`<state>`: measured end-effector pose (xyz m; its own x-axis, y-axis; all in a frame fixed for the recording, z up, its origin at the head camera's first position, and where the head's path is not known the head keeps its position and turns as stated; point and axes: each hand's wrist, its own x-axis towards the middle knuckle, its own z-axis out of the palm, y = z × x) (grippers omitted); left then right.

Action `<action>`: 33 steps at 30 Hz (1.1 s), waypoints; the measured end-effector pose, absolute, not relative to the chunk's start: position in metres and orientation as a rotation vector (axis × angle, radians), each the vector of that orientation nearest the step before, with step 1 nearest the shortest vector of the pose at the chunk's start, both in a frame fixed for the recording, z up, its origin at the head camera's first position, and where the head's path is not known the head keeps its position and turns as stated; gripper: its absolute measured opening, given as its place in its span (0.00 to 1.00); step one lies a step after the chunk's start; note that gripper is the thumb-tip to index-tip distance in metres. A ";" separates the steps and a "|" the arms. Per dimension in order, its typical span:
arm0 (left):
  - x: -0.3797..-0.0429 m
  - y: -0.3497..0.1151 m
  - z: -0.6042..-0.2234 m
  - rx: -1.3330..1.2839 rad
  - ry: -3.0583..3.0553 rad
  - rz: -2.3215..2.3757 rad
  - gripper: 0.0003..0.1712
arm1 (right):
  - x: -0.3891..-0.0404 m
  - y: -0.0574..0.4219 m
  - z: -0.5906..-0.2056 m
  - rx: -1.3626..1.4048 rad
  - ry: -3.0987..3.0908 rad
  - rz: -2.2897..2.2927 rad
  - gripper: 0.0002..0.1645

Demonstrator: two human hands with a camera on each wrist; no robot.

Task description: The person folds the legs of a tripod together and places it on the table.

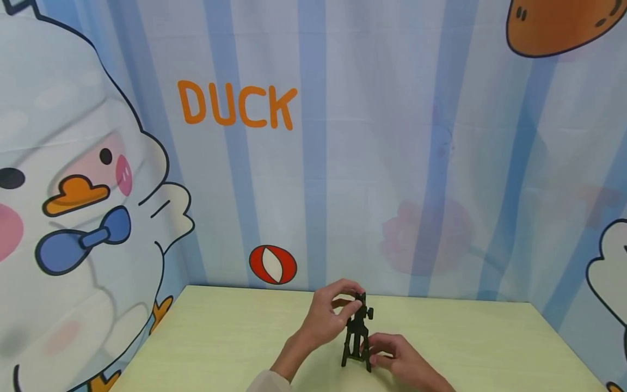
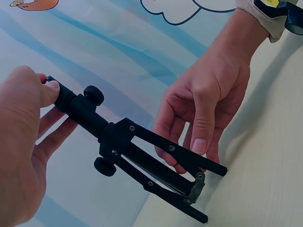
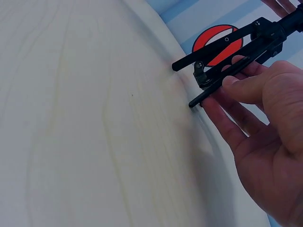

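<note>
Black mini tripod [image 1: 357, 326]: head view, between 5 and 6 o'clock from frame centre, above the tabletop [image 1: 235, 337]. Near upright, legs partly spread. Can't tell if all feet touch the tabletop.

Left hand [image 1: 327, 317]: at the tripod's 10 o'clock, grasping. Thumb and fingers pinch the top end.

Right hand [image 1: 403, 358]: at the tripod's 4 o'clock, grasping low. Right wrist view has thumb on one side of a leg [image 3: 218, 84] and fingers on the other, so a light pinch. Other visible leg has no fingers round it.

Left wrist view: tripod axis runs 10 to 4 o'clock, top end at 10. Two round knobs on the body: upper knob [image 2: 93, 95] just beside the column, lower knob [image 2: 105, 166] at about 7 o'clock from it. Grey brace [image 2: 196, 188] joins the legs near the feet.

Right wrist view: tripod at 2 o'clock, feet pointing toward 8.

Surroundings, head view: striped curtain [image 1: 352, 136] behind the tabletop. Printed on it: orange DUCK lettering [image 1: 237, 105] between 10 and 11 o'clock, big white duck [image 1: 63, 305] at 9, red-and-white ball [image 1: 289, 265] at 7, orange shape [image 1: 558, 27] at 2. Beige sleeve [image 1: 269, 382] on the left arm.
</note>
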<state>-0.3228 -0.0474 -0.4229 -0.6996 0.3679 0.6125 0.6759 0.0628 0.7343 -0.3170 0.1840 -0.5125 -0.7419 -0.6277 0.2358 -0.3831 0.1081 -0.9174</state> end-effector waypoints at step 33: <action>-0.322 -0.044 -0.422 -1.075 -1.900 -1.524 0.08 | -0.318 0.172 -0.514 -0.666 2.400 -1.819 0.13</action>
<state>-0.3224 -0.0440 -0.4225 -0.5794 0.2801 0.7654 0.8080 0.0740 0.5845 -0.3181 0.1723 -0.5142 -0.9053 -0.3694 0.2098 -0.3019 0.2120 -0.9295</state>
